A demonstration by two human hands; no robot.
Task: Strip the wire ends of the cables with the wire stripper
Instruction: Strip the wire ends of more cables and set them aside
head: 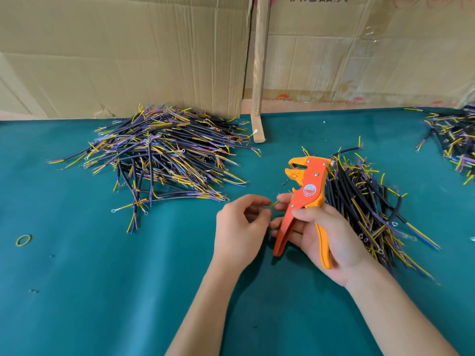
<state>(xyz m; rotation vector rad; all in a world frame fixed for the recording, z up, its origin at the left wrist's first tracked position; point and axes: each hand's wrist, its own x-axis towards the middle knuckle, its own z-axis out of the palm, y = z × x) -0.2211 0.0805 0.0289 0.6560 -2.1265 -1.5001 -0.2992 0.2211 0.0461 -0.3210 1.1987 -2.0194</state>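
Both my forearms reach in over the green table (pixel 77 291), meeting near its middle. My right hand (pixel 326 240) grips the orange wire stripper (pixel 305 196) by its handles, thumb across the front, the yellow-tipped head pointing up and away from me with its mouth parted. My left hand (pixel 241 227) has its fingers curled, pinching a thin yellow wire end (pixel 273 203) that pokes out toward my right fingertips; how much cable lies in that palm I cannot tell. A heap of black cables (pixel 164 155) with yellow and purple ends lies well to the left, up near the cardboard wall (pixel 123 55). A second heap (pixel 367 201) lies just behind and right of my right hand, and a third (pixel 455 140) sits at the far right edge. A wooden post (pixel 259 73) stands between the cardboard sheets. A yellow rubber band (pixel 24 240) lies alone at far left.
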